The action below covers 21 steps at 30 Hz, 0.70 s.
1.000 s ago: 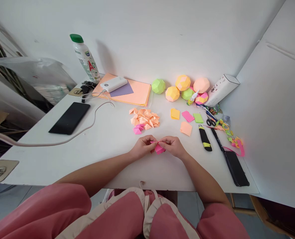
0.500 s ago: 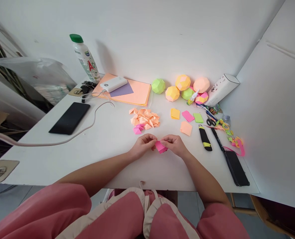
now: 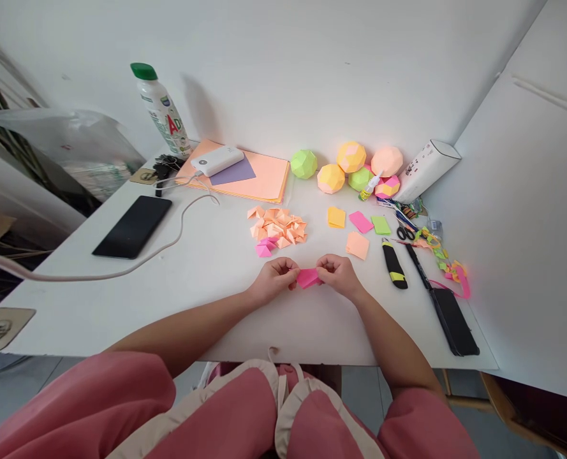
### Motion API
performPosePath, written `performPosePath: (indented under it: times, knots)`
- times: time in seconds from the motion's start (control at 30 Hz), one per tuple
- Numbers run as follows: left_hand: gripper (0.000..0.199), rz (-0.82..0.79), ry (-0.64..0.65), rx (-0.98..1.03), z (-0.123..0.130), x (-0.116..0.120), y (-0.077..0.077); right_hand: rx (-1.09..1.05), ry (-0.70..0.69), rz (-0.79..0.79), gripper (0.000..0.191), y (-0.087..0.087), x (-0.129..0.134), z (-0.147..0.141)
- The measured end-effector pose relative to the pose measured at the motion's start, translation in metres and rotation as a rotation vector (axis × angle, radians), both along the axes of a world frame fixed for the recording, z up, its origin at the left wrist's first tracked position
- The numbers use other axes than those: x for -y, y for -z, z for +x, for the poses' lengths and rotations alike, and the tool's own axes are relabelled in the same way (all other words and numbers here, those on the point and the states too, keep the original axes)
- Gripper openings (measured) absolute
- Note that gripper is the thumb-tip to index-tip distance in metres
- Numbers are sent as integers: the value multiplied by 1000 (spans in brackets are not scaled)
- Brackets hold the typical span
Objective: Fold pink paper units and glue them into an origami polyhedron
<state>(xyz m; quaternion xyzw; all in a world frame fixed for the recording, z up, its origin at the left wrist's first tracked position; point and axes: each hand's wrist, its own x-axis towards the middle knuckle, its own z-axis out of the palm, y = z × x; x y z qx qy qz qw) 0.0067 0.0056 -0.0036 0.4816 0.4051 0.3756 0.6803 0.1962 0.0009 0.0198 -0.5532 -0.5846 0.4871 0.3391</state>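
Note:
A small folded piece of pink paper [image 3: 308, 278] is stretched between my two hands, just above the table's front half. My left hand [image 3: 277, 280] pinches its left end, fingers closed. At the right end my right hand [image 3: 339, 275] also pinches it between thumb and fingers. Beyond the left hand lies a pile of folded peach paper pieces [image 3: 280, 226], with a few folded pink pieces [image 3: 265, 247] at its near edge. Stacks of small paper squares, orange [image 3: 336, 217], pink [image 3: 361, 222], green [image 3: 381, 225] and peach [image 3: 358, 245], lie beyond my right hand.
Faceted paper balls [image 3: 351, 157] and a glue bottle [image 3: 370, 186] sit by the wall. A utility knife [image 3: 395, 264], scissors [image 3: 405, 234] and black case [image 3: 455, 322] are at right. A tablet [image 3: 133, 227], white cable [image 3: 180, 220], power bank [image 3: 217, 160] and bottle [image 3: 163, 111] are at left.
My right hand has moved slightly right and up along the pink paper. The paper has turned and now shows as a wider, flatter shape between the hands.

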Motion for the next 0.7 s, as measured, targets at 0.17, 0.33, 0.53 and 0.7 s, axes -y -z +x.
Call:
performPosePath:
  times: [0.17, 0.33, 0.53, 0.7]
  knots:
    - [19, -25, -1, 30, -1, -2, 3, -21, -2, 43, 7, -6, -2, 2]
    - [19, -19, -21, 36, 0, -1, -1, 89, -124, 44, 20, -8, 4, -5]
    - [22, -29, -93, 104, 1, -2, -1, -50, -62, -67, 27, -5, 2, 1]
    - [29, 8, -37, 189, 3, -2, 1, -109, -66, -58, 28, -3, 1, -2]
